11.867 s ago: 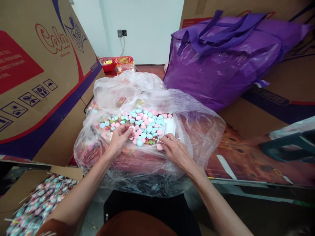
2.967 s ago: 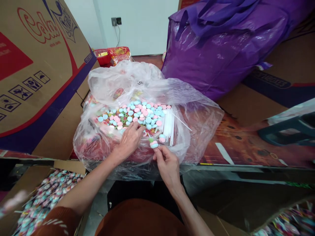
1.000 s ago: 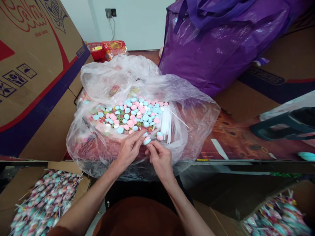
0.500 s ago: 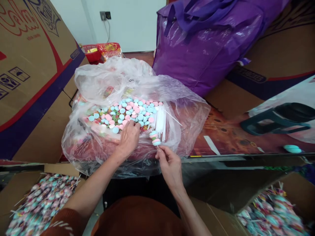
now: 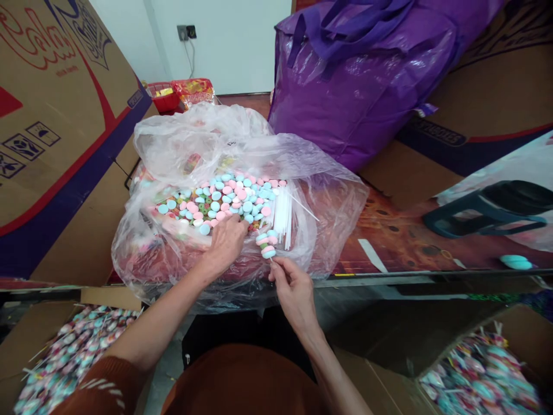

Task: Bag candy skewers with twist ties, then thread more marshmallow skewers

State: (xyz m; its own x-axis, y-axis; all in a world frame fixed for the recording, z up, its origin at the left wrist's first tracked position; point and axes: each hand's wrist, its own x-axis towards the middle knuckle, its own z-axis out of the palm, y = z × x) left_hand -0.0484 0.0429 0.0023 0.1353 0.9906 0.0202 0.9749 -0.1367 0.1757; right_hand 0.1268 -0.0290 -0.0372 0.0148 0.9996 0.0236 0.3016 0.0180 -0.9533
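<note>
Right hand [image 5: 294,288] grip pinched on candy skewer [image 5: 266,245]; left hand [image 5: 227,242] among loose candies [image 5: 224,199].

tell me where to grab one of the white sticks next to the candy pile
Probably best pinched at the near end, from the right. The white sticks lie side by side, running near to far, with the candy discs crowding their left; the right edge is open.
</note>
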